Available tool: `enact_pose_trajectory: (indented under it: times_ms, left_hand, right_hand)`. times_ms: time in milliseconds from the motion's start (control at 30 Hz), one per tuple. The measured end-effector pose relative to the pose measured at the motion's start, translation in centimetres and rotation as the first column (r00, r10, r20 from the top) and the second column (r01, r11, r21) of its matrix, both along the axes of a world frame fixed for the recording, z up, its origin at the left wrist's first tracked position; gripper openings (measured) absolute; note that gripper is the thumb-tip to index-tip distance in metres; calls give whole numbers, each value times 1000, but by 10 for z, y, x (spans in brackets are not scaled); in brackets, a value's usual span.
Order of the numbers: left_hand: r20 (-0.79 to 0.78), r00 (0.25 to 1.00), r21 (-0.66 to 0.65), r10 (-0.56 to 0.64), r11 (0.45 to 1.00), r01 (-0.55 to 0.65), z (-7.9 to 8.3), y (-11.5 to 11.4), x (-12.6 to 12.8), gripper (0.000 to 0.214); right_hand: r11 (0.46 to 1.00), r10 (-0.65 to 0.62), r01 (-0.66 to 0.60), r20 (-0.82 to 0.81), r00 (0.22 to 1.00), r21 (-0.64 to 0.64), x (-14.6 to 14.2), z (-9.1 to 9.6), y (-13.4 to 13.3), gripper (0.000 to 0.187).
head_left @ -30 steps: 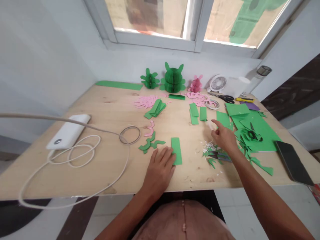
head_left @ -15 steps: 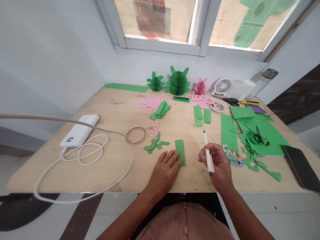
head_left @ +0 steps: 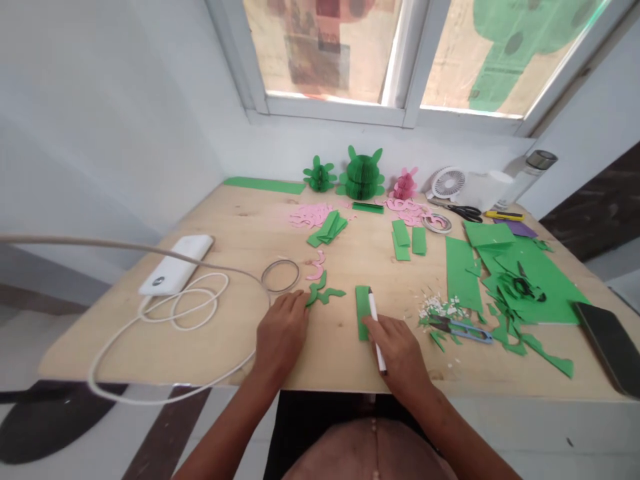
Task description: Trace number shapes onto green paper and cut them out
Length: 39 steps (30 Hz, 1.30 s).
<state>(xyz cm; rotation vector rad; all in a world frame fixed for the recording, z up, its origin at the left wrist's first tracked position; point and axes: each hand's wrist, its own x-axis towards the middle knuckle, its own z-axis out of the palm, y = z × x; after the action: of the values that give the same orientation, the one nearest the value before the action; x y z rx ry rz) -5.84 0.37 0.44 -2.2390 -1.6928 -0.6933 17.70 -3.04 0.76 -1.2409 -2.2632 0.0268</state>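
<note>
Green strip [head_left: 362, 308] partly covered; right hand [head_left: 400, 352] holds white pen [head_left: 380, 351]; left hand [head_left: 281, 332], grip unclear.

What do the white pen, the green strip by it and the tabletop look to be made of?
White pen: probably plastic, smooth, evenly white with dark ends. Green strip: matte paper or thin card, thin and flat with straight edges. Tabletop: pale wood or wood veneer, low sheen, from its grain and knots.

Open wood [head_left: 367, 257] beyond green strip [head_left: 362, 310], cable [head_left: 150, 403] obstructing left, snips [head_left: 453, 327] right
</note>
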Motion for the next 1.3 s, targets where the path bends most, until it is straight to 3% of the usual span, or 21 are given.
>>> enact_pose_trajectory:
  times_ms: [100,333,600,767,867,1033,1167,1300]
  left_hand:
    - [-83,996,-85,-13,996,6,4,5,1,22]
    - [-179,976,-90,-121,990,106,3,11,-14,19]
    - [-95,980,184,-175,964,190,2,8,-12,21]
    - [96,989,335,-112,939,74,11,-3,20,20]
    - [187,975,300,-123,952,63,13,-11,49,20]
    - [234,937,157,-260,961,228,10,-31,85,20]
    - [295,912,85,-286,958,273,6,-39,86,20]
    - [216,933,70,-287,958,279,1,-31,74,26]
  right_hand:
    - [1000,-14,14,0,1000,28,1,-5,-2,32]
    - [999,22,-22,-20,1000,25,0,-10,-2,34]
    - [999,-2,1,-32,1000,-34,1,-9,-3,29]
    - [999,-20,18,-95,995,-27,1,-8,-2,32]
    - [999,-50,47,-151,987,-27,2,-11,-1,34]
    - [995,-92,81,-248,964,-55,6,-15,0,32]
    - [995,-93,81,-272,958,-55,6,-15,0,32]
    - [994,-101,82,-275,956,-78,6,-15,0,30]
